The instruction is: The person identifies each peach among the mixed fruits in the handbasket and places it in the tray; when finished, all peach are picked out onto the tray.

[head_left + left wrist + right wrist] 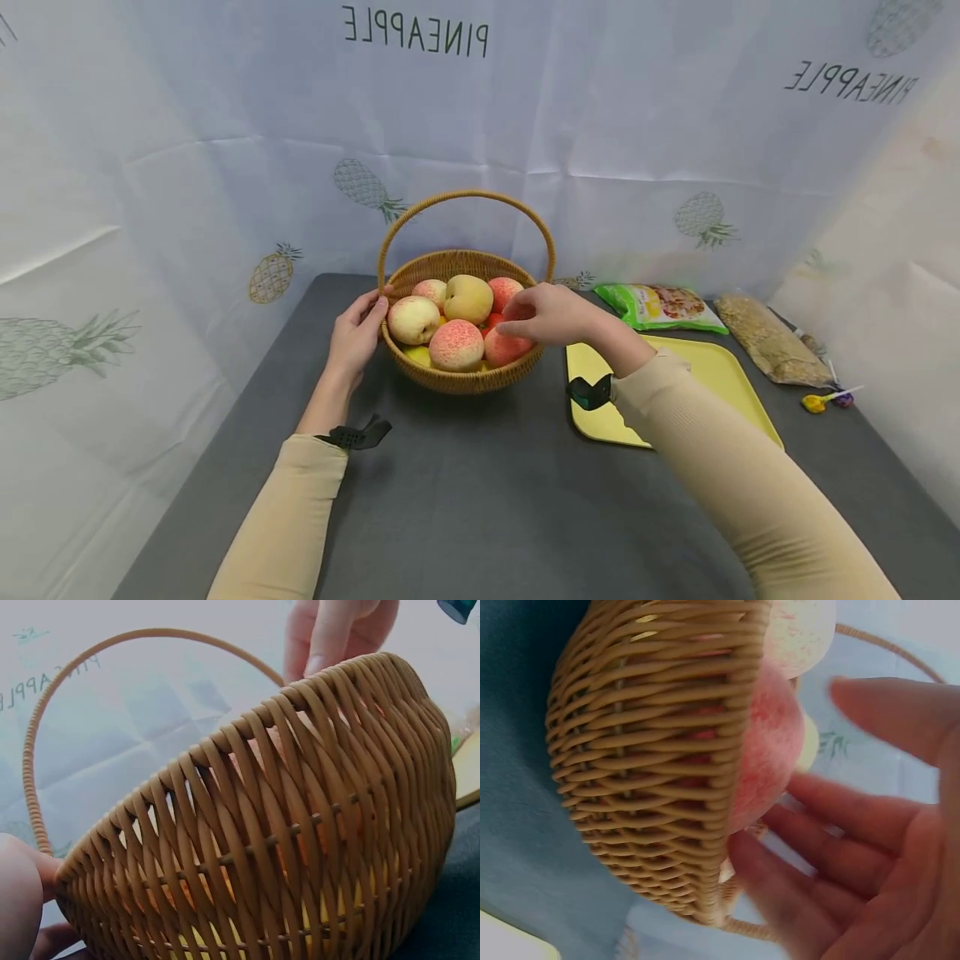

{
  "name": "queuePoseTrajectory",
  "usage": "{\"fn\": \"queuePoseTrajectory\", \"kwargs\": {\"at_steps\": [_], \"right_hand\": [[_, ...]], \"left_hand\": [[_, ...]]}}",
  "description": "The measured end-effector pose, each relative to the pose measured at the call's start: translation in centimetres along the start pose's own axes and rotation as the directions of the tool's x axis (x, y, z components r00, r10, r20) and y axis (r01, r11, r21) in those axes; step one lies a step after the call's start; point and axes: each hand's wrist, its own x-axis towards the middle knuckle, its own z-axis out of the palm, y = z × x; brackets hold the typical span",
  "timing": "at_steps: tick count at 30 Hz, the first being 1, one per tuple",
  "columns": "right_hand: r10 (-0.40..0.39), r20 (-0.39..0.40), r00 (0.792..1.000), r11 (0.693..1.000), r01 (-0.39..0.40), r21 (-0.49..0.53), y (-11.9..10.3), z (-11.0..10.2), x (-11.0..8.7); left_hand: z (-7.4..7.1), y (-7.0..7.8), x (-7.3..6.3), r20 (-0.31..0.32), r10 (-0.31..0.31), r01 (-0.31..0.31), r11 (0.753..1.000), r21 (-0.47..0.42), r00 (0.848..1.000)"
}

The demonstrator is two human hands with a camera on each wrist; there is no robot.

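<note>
A wicker basket [450, 383] with a tall arched handle holds several fruits. My left hand [358, 329] grips its left rim, thumb on the near side and fingers partly hidden behind. At the right rim, my right hand [551, 315] reaches over a red peach [507, 348]. In the right wrist view its fingertips lie against the far side of that peach, while the thumb stands apart from it. Beside it are a speckled pink peach [456, 346], a pale peach [413, 320] and a yellow peach [468, 299]. Yellow fruit [417, 356] shows underneath, mostly covered.
A yellow tray [720, 375] lies right of the basket, partly under my right forearm. Behind it is a green packet [660, 307]; farther right lie a clear bag of flakes [772, 342] and lollipops [813, 403]. Pineapple-print cloth [600, 125] hangs behind the dark table [465, 500].
</note>
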Motion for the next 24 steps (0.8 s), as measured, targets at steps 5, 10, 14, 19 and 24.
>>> {"fn": "queuePoseTrajectory", "kwargs": {"at_steps": [5, 10, 14, 19, 24], "right_hand": [[0.030, 0.040, 0.999, 0.993, -0.025, -0.112, -0.8, 0.2, -0.2], [0.070, 0.071, 0.995, 0.986, -0.058, -0.153, -1.5, 0.4, 0.2], [0.112, 0.123, 0.986, 0.976, -0.086, -0.203, -1.9, 0.4, 0.9], [0.138, 0.179, 0.974, 0.966, -0.093, -0.240, -1.9, 0.2, 1.7], [0.113, 0.192, 0.975, 0.980, -0.077, -0.184, -1.2, -0.1, 1.9]], "left_hand": [[0.1, -0.2, -0.2, 0.014, -0.008, 0.009, 0.998, -0.065, 1.000], [0.3, -0.2, -0.4, -0.003, 0.016, -0.016, 0.999, -0.029, 1.000], [0.5, -0.2, -0.6, -0.018, 0.030, -0.029, 0.999, 0.019, 0.999], [0.4, -0.2, -0.7, -0.029, 0.027, -0.026, 0.999, 0.026, 0.999], [0.4, -0.1, -0.6, -0.025, 0.034, -0.034, 0.999, 0.020, 0.999]]}}
